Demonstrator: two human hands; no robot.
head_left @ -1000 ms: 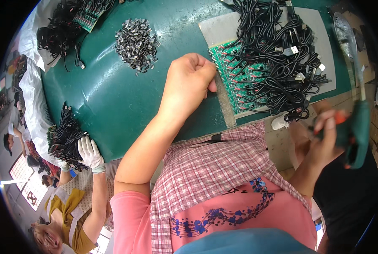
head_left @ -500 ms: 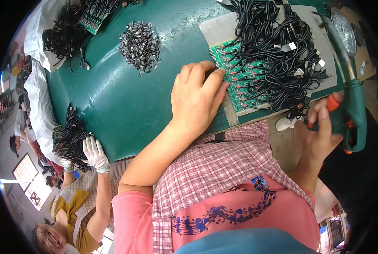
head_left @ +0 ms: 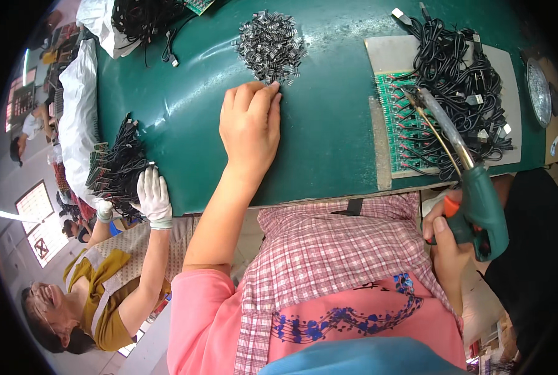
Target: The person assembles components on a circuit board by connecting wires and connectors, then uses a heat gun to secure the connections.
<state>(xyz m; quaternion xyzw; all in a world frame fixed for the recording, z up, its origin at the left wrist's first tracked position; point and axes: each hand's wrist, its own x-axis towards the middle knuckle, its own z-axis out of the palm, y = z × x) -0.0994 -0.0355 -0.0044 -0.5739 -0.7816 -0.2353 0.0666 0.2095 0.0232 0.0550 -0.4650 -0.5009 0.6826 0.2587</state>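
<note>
Green worktop (head_left: pixel 329 125) fills the upper frame; the left hand (head_left: pixel 251 128) pinches at a pile of small metal parts (head_left: pixel 271 45) upper centre, while the right hand (head_left: pixel 447 240) grips a green soldering gun (head_left: pixel 472 194) lower right.

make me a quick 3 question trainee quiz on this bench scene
1. True or false: the left hand reaches the pile of small grey metal parts.
2. The right hand grips: A) a green pistol-shaped soldering tool B) scissors C) a brush
3. Fill in: the tangle of black cables lies on a green ____.

Key: 1 true; 2 A; 3 circuit board
</note>
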